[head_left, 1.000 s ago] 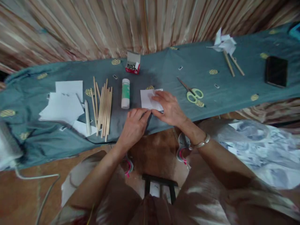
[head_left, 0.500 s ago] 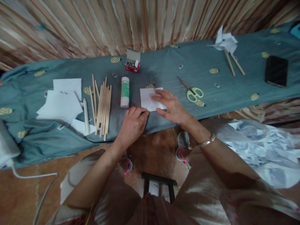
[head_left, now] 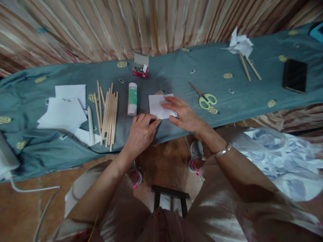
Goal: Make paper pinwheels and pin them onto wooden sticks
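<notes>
A small square sheet of white paper [head_left: 155, 103] lies on the cloth in front of me. My left hand [head_left: 143, 131] is closed at its near left corner, thumb and forefinger on the edge. Over the right half of the sheet, my right hand [head_left: 183, 113] lies with its fingers spread and pressing on the paper, hiding that side. Just left of the sheet lies a white and green glue stick [head_left: 132, 99]. Scissors with light green handles [head_left: 207, 101] rest to the right of my right hand.
Wooden sticks [head_left: 109, 116], a white tapered tool [head_left: 91, 126] and more paper [head_left: 63, 114] lie left. Behind stands an open red box of metal pins [head_left: 140, 71]. Paper pinwheels on sticks [head_left: 241, 45] and a phone [head_left: 295, 75] are right. A bag of white pieces [head_left: 280, 161] sits lower right.
The view has shifted slightly, moving everything on the table a little left. My left thumb has straightened along the paper's near edge; my right hand stays spread on the sheet.
</notes>
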{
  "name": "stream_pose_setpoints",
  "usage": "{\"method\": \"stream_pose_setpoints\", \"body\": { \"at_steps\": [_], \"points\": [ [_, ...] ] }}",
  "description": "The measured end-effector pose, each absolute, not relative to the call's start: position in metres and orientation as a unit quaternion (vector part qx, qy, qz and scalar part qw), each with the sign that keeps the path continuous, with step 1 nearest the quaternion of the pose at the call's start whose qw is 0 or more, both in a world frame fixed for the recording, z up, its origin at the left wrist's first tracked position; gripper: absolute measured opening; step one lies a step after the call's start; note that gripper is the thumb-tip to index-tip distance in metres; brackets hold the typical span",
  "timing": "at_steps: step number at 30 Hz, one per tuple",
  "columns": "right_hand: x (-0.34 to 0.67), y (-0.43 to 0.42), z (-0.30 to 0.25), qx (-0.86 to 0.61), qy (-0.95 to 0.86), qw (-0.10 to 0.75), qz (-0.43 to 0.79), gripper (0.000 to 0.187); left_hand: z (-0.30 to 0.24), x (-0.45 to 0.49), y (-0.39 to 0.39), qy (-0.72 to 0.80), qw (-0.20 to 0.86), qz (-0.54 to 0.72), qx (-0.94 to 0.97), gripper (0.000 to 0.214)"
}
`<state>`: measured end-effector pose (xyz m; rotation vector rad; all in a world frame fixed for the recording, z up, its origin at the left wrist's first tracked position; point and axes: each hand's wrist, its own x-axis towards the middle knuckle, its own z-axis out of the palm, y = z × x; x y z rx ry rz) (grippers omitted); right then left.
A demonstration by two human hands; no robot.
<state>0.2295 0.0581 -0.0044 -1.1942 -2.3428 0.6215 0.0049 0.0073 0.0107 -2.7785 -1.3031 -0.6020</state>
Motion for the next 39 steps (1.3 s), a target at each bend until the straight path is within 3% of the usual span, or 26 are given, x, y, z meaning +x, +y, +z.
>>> {"method": "stream_pose_setpoints", "body": {
  "at_steps": [18,30,39],
  "points": [
    [0.226,0.053,0.002,-0.452,-0.841,0.203,0.217,0.048,0.006,-0.011,0.005,-0.472,-0.083,-0.278,-0.833,0.028],
    [0.221,0.049,0.010,-0.469,-0.833,0.195,0.220,0.048,0.007,-0.003,0.018,-0.454,-0.062,-0.215,-0.862,0.027],
    [0.222,0.052,0.005,-0.468,-0.825,0.225,0.224,0.044,0.020,-0.029,0.022,-0.494,-0.091,-0.363,-0.785,0.015]
  ]
}}
